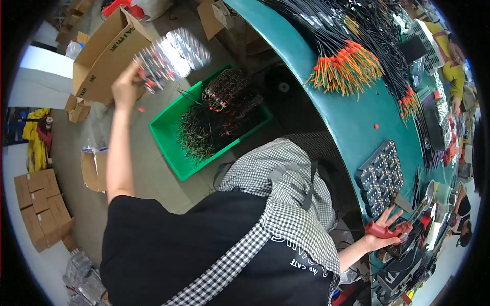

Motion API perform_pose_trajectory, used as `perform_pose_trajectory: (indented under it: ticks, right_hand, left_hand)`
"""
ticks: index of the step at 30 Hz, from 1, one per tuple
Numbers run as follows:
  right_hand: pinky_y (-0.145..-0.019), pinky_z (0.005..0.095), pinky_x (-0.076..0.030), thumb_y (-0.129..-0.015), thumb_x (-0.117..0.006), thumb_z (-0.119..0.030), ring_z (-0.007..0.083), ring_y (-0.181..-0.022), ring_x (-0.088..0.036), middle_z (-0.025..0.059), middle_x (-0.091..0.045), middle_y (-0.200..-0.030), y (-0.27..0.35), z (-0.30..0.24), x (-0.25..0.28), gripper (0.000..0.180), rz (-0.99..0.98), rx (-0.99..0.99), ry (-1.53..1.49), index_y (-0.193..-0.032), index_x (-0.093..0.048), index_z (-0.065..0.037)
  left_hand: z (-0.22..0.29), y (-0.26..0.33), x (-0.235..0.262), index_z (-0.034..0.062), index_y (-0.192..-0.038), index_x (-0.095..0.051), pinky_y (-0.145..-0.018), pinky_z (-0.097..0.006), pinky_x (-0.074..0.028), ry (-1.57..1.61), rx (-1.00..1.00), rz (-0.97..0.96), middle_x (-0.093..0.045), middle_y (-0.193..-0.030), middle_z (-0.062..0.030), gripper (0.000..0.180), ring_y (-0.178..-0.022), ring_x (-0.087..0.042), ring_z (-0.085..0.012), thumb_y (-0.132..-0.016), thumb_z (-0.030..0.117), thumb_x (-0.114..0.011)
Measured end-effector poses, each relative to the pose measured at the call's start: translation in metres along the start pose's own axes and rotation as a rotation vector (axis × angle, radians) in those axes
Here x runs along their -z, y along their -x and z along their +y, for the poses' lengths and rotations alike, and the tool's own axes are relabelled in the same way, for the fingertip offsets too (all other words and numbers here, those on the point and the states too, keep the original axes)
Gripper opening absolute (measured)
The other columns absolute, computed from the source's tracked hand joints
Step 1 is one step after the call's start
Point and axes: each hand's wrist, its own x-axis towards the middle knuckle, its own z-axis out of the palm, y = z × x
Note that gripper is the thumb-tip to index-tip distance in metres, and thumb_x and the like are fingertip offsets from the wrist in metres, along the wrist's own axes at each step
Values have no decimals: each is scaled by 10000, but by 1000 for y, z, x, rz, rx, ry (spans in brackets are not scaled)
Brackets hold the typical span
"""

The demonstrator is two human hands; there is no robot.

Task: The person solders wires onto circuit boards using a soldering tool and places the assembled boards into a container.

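Note:
Raised at the far left, my left hand [126,85] grips the edge of a shiny silvery panel [176,57] with red bits on it. Motion blurs the panel, so its exact kind is unclear. Below and right of it, on the floor, stands a green plastic crate [172,162] heaped with dark, wiry pieces that have red tips. At the bench on the right, my right hand [376,239] holds a red pistol-grip tool [385,230], some fingers stretched out past it. Just beyond lies a dark panel of round circuit boards [380,178] with pale dots.
Black cables with orange and red ends [347,69] are piled on the green bench [352,122]. Tools and a green cup [445,194] crowd its right side. Open cardboard boxes [109,61] stand on the floor at left. Another person [451,66] sits across the bench.

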Motion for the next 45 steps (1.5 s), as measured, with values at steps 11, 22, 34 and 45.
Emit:
perform_pose_trajectory:
  ticks: [11, 22, 34, 45]
  right_hand:
    - [-1032, 591, -299, -735, -727, -379, 369, -1306, -326, 19, -366, -1429, -7, 5, -25, 694, 338, 155, 230, -1335, -422, -210]
    - [-1070, 490, -320, -878, -543, -442, 404, -1344, -229, 183, -250, -1458, 0, -23, 12, 709, 115, -29, -27, -1434, -218, -146]
    - [-1090, 408, -290, -887, -454, -536, 326, -1345, -278, 144, -304, -1444, 5, -13, 5, 745, 253, -4, 43, -1444, -187, -121]
    - [-1108, 393, -251, -866, -459, -578, 304, -1357, -258, 127, -290, -1453, 5, -14, -3, 777, 295, -37, 77, -1444, -194, -132]
  left_hand:
    - [2, 139, -271, 195, -1379, -351, -935, -372, -427, 8, 486, -738, -476, -1334, -119, 580, -1145, -510, -312, -837, 57, -507]
    - [55, 85, -234, 191, -1407, -258, -952, -489, -403, -325, 326, -1178, -475, -1322, -115, 914, -1170, -479, -362, -662, 349, -764]
    - [549, -90, -106, 32, -1009, -583, -821, -409, -459, 752, -1021, -443, -597, -953, -135, 223, -949, -561, -317, -805, 122, -596]
    - [642, -105, -227, 38, -867, -629, -738, -394, -465, 447, -938, -548, -608, -848, -117, 150, -830, -582, -292, -742, 115, -662]
